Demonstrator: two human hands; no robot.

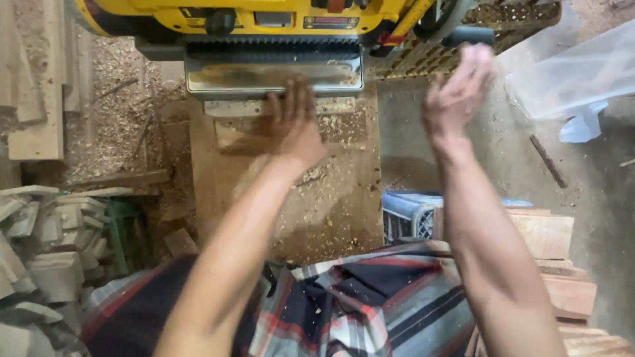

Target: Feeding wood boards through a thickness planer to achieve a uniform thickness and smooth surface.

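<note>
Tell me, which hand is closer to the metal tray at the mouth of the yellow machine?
Left. The left hand lies flat with fingertips at the metal tray edge; the right hand is raised off to the tray's right, apart from it.

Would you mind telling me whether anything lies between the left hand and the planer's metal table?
Nothing visible does: the left hand lies flat at the near edge of the metal table of the yellow planer.

front: yellow planer point(264, 20) blocks | left: stacked wood pieces point(46, 244) | right: open floor point(503, 152), plastic bag point(575, 73) beyond
</note>
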